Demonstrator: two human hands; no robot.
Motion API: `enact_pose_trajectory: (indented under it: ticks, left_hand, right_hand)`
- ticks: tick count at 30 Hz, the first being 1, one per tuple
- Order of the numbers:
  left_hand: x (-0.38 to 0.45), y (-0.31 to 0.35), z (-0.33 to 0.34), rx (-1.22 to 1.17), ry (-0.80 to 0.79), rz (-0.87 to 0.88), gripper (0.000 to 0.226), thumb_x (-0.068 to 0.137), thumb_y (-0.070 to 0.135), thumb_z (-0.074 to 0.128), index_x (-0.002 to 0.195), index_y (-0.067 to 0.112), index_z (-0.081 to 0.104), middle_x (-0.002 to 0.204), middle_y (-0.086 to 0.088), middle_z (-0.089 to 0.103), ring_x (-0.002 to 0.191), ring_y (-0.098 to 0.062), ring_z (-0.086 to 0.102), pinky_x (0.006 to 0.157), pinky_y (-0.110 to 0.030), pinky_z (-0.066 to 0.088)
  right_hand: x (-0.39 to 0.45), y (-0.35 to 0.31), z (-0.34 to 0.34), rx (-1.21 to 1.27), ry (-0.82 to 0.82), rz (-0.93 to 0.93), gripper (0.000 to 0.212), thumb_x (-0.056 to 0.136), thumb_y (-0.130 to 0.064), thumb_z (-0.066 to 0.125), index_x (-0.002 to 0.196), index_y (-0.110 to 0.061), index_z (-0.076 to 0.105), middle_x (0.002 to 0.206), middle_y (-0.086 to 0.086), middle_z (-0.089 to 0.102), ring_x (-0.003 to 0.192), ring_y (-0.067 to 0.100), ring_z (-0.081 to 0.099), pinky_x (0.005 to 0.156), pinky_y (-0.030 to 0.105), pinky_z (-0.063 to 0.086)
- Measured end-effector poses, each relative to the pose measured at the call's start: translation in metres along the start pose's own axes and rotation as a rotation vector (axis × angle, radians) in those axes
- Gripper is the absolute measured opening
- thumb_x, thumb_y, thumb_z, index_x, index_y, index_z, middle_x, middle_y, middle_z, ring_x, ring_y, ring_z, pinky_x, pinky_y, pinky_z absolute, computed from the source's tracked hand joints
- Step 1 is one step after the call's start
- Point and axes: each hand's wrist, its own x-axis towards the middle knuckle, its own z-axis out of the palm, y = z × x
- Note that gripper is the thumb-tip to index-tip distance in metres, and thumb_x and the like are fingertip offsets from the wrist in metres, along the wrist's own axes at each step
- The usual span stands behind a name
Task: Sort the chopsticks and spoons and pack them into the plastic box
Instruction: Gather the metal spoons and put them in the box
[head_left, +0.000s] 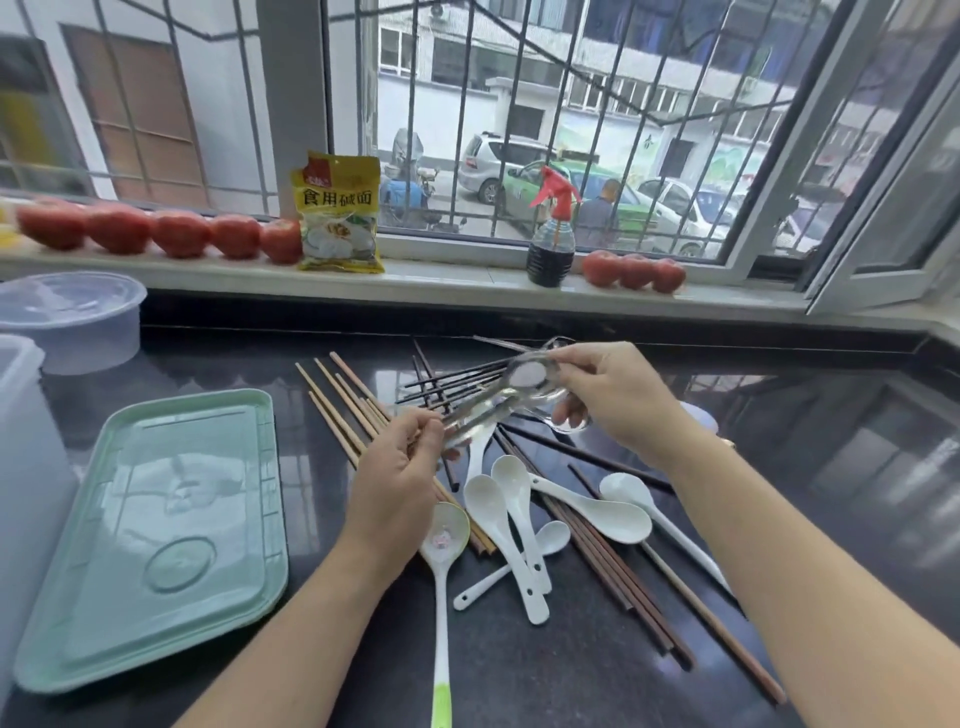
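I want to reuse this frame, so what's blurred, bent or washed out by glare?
Head view: the metal spoons held between both hands are motion-blurred; the window frame bows from the wide-angle lens; daylight reflections glare on the dark counter and green tray; the white spoons stay sharp.

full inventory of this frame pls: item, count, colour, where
metal spoons: a few, blurred, shiny, held above the counter in both hands
white spoons: about five, white, counter centre
long spoon: one, white with green tip, near edge
light chopsticks: several, tan, behind left hand
dark chopsticks: many, brown and black, centre to right
lid: one, mint green, counter left
plastic boxes: two, translucent, far left
tomatoes: about eight, red, windowsill
packet: one, yellow, windowsill
spray bottle: one, dark with red top, windowsill
left hand: grips spoon handles
right hand: grips spoon bowls
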Motion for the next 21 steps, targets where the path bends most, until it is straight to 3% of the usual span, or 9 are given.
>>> enact_pose_trajectory:
  ticks: [3, 6, 8, 11, 14, 17, 19, 21]
  left_hand:
    - [-0.003, 0.003, 0.001, -0.05, -0.032, 0.002, 0.022, 0.109, 0.019, 0.047, 0.098, 0.019, 0.066, 0.085, -0.003, 0.076, 0.07, -0.019, 0.07, 0.065, -0.034, 0.055]
    - [0.0, 0.0, -0.001, -0.031, -0.021, -0.001, 0.023, 0.109, 0.019, 0.047, 0.106, 0.019, 0.07, 0.066, 0.006, 0.066, 0.056, -0.011, 0.056, 0.057, -0.029, 0.047]
    - [0.001, -0.003, 0.0, 0.003, -0.02, -0.005, 0.023, 0.108, 0.021, 0.049, 0.113, 0.016, 0.072, 0.062, 0.013, 0.064, 0.06, -0.004, 0.054, 0.064, -0.029, 0.047]
    - [-0.001, 0.001, -0.001, 0.038, -0.015, 0.001, 0.024, 0.107, 0.022, 0.051, 0.119, 0.018, 0.072, 0.078, 0.007, 0.072, 0.079, -0.005, 0.065, 0.079, -0.02, 0.052]
    - [-0.002, 0.004, -0.001, 0.08, -0.002, 0.044, 0.027, 0.107, 0.019, 0.052, 0.126, 0.017, 0.071, 0.093, -0.008, 0.076, 0.079, 0.003, 0.064, 0.075, -0.005, 0.047]
    - [-0.002, 0.003, -0.001, 0.077, -0.018, 0.079, 0.021, 0.105, 0.016, 0.057, 0.117, 0.02, 0.073, 0.088, -0.017, 0.074, 0.064, -0.004, 0.055, 0.061, -0.013, 0.045]
    - [-0.003, 0.001, 0.001, 0.075, -0.044, 0.092, 0.014, 0.102, 0.015, 0.062, 0.108, 0.019, 0.075, 0.076, -0.01, 0.07, 0.055, -0.002, 0.051, 0.052, -0.015, 0.041]
    - [-0.004, 0.0, 0.002, 0.078, -0.05, 0.092, 0.012, 0.1, 0.015, 0.066, 0.106, 0.019, 0.075, 0.073, 0.001, 0.07, 0.056, -0.001, 0.056, 0.055, -0.014, 0.043]
  right_hand:
    - [-0.001, -0.005, 0.002, 0.069, 0.017, 0.024, 0.027, 0.101, -0.002, 0.05, 0.11, -0.011, 0.073, 0.07, 0.013, 0.071, 0.055, 0.018, 0.067, 0.052, 0.025, 0.051]
    - [-0.007, -0.01, 0.004, 0.273, 0.004, 0.09, 0.029, 0.103, 0.0, 0.044, 0.102, -0.012, 0.07, 0.071, 0.017, 0.068, 0.057, 0.02, 0.067, 0.055, 0.028, 0.055]
    - [-0.008, -0.011, 0.007, 0.379, 0.013, 0.125, 0.032, 0.104, 0.002, 0.039, 0.099, -0.01, 0.068, 0.078, 0.021, 0.067, 0.06, 0.023, 0.069, 0.056, 0.029, 0.057]
    - [-0.008, -0.01, 0.01, 0.444, 0.014, 0.152, 0.03, 0.107, -0.008, 0.038, 0.103, -0.005, 0.068, 0.088, 0.024, 0.071, 0.066, 0.028, 0.072, 0.059, 0.029, 0.059]
    - [-0.009, -0.011, 0.01, 0.41, -0.006, 0.119, 0.03, 0.106, -0.022, 0.05, 0.105, 0.001, 0.071, 0.094, 0.02, 0.076, 0.07, 0.026, 0.073, 0.061, 0.027, 0.059]
    - [-0.011, -0.008, 0.013, 0.304, 0.047, 0.033, 0.014, 0.098, -0.01, 0.064, 0.107, -0.001, 0.071, 0.089, 0.011, 0.078, 0.064, 0.021, 0.073, 0.06, 0.026, 0.059]
    - [-0.009, -0.005, 0.016, 0.242, 0.107, 0.004, 0.009, 0.095, -0.008, 0.069, 0.103, -0.004, 0.071, 0.08, 0.008, 0.077, 0.058, 0.02, 0.071, 0.057, 0.026, 0.057]
    - [-0.008, -0.003, 0.017, 0.173, 0.155, -0.019, 0.005, 0.094, -0.01, 0.07, 0.099, -0.009, 0.072, 0.074, 0.009, 0.075, 0.056, 0.021, 0.07, 0.055, 0.026, 0.057]
